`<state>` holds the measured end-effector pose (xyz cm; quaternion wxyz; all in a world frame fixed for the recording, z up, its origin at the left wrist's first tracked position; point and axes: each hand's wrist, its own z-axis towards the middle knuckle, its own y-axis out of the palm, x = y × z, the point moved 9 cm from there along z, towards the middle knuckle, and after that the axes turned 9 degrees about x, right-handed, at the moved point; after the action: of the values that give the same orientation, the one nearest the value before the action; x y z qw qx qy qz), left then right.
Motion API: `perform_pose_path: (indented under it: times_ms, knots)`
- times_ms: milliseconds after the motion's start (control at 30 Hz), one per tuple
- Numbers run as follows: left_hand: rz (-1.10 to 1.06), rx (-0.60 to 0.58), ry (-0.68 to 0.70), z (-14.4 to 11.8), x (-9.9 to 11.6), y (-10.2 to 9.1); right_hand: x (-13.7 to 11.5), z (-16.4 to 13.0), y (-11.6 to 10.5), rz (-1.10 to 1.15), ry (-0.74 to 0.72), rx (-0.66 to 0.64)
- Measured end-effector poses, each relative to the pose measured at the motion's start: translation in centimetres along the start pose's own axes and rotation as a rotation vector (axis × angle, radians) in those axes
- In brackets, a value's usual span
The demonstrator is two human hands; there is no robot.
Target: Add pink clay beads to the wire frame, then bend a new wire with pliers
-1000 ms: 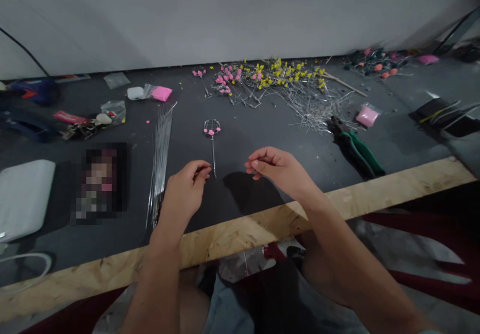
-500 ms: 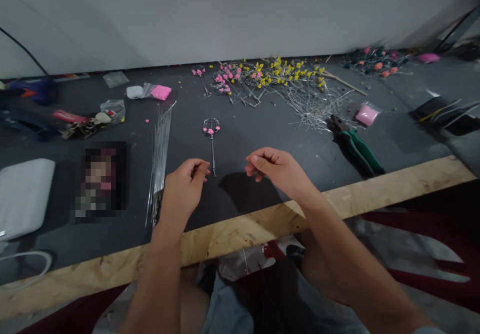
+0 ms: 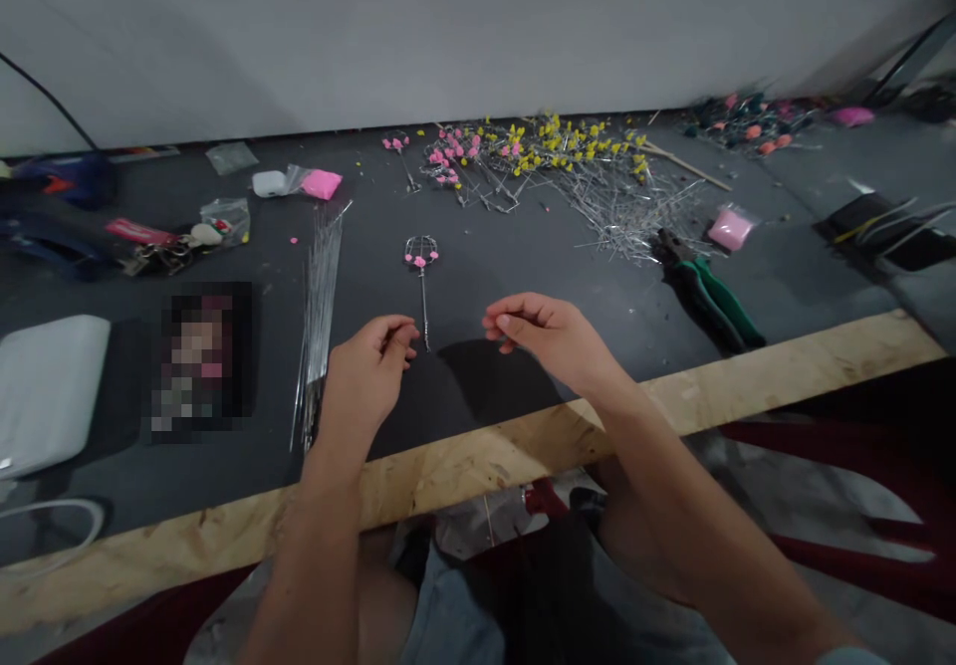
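A small twisted-wire piece [image 3: 423, 292] with a looped head and several pink blobs lies on the dark tabletop between my hands. Just left of its lower end is my left hand [image 3: 365, 366], thumb and fingers drawn together; anything in the pinch is too small or hidden to make out. My right hand [image 3: 549, 334] hovers to the right of the piece, its thumb pressed to the curled fingers, and I cannot make out what they hold. A bundle of straight wires [image 3: 321, 297] lies beside my left hand.
Pliers with green and black handles [image 3: 713, 302] lie at right, near loose cut wires [image 3: 634, 209] and a pink clay packet [image 3: 733, 227]. Yellow-tipped wire stems [image 3: 557, 142] sit along the wall. A white box-like object [image 3: 52, 391] is at left. The table has a wooden front edge [image 3: 478, 466].
My right hand has shifted slightly left and its fingers have turned a little. My left hand's fingers have moved slightly. The wire piece stays where it was.
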<state>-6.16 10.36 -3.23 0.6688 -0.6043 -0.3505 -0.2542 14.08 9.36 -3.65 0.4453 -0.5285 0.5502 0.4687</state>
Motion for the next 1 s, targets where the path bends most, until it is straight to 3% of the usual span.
perform_pose_path:
  times_ms: [233, 400, 633, 833, 1000]
  knots:
    - [0.062, 0.015, 0.024, 0.0, 0.0, -0.3, -0.3, 0.2, -0.7, -0.093, -0.037, 0.039]
    - [0.017, -0.029, -0.048, -0.3, -0.3, -0.1, -0.1, 0.4, -1.2, -0.065, 0.019, 0.068]
    - [0.248, -0.21, 0.135, -0.6, 1.0, 0.6, -0.5, 0.3, -1.3, -0.089, 0.009, 0.073]
    - [0.347, -0.221, 0.183, 0.4, 1.7, 1.3, -0.4, 0.2, -1.1, -0.072, 0.022, 0.045]
    - [0.375, -0.181, 0.188, 2.6, 2.2, 2.2, -0.5, 0.1, -1.3, -0.036, 0.025, 0.035]
